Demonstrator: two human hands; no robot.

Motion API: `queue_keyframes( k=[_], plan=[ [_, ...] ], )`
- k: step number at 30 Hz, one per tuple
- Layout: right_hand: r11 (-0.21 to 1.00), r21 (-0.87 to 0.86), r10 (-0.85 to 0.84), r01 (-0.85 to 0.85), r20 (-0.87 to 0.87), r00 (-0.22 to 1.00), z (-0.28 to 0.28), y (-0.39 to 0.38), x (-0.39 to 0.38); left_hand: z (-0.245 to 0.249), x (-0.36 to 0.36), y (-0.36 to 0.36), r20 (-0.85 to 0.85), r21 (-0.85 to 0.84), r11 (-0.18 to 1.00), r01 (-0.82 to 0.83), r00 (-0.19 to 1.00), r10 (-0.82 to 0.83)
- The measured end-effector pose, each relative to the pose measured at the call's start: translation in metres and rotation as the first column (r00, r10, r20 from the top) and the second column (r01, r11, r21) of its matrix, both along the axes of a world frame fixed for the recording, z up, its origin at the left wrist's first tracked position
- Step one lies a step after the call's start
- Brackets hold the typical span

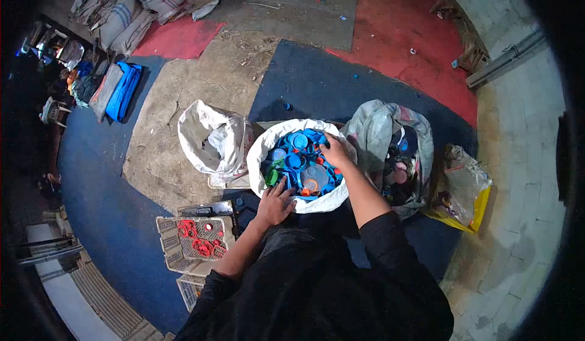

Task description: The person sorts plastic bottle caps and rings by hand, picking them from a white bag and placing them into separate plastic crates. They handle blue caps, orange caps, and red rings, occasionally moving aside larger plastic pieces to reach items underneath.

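Observation:
A white sack (259,152) with its rim rolled down stands in front of me, full of mostly blue plastic caps and lids (294,161). Some green, orange and clear pieces lie among them. My left hand (277,204) rests at the sack's near left edge, its fingers spread on the caps and nothing seen in it. At the right side of the same sack, my right hand (335,153) reaches in over the caps with thumb and fingers apart. Its fingertips touch the pile, and I make out nothing held between them.
A white sack (192,135) stands left, a grey-green sack (372,128) with mixed pieces right. Beyond it is a yellow-and-clear bag (466,189) near the wall. A beige crate (172,253) with red rings sits at lower left. Folded sacks (122,21) lie far left.

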State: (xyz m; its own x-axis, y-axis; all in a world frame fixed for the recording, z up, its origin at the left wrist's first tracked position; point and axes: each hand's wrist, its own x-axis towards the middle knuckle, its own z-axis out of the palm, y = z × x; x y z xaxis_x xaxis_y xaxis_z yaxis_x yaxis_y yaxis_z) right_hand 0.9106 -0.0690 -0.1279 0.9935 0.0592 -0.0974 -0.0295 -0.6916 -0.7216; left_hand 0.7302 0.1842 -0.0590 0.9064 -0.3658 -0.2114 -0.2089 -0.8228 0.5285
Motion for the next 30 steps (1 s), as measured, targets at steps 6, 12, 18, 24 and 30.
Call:
queue_keyframes(
  k=[6, 12, 18, 24, 30],
  plan=[
    [0.984, -0.113, 0.149, -0.135, 0.125, 0.981, 0.017, 0.012, -0.027, -0.002, 0.004, -0.002, -0.065, 0.063, 0.998, 0.005, 0.998, -0.001],
    [0.986, 0.083, 0.134, -0.145, 0.126, 0.983, 0.046, 0.012, -0.065, -0.008, 0.009, 0.001, -0.117, 0.076, 0.997, 0.021, 0.993, -0.012],
    [0.936, 0.353, -0.089, 0.012, 0.204, 0.975, 0.082, -0.002, -0.096, -0.008, 0.01, 0.002, -0.11, 0.057, 0.998, 0.041, 0.993, -0.034],
    [0.855, 0.516, 0.049, -0.042, 0.0, 0.999, 0.112, -0.023, -0.105, -0.013, 0.013, 0.006, -0.14, -0.005, 0.999, 0.052, 0.989, -0.052],
    [0.647, 0.763, -0.033, 0.002, 0.025, 0.999, 0.125, -0.016, -0.11, 0.019, 0.019, 0.008, -0.239, -0.152, 0.985, -0.086, 0.97, 0.048]
  ],
)
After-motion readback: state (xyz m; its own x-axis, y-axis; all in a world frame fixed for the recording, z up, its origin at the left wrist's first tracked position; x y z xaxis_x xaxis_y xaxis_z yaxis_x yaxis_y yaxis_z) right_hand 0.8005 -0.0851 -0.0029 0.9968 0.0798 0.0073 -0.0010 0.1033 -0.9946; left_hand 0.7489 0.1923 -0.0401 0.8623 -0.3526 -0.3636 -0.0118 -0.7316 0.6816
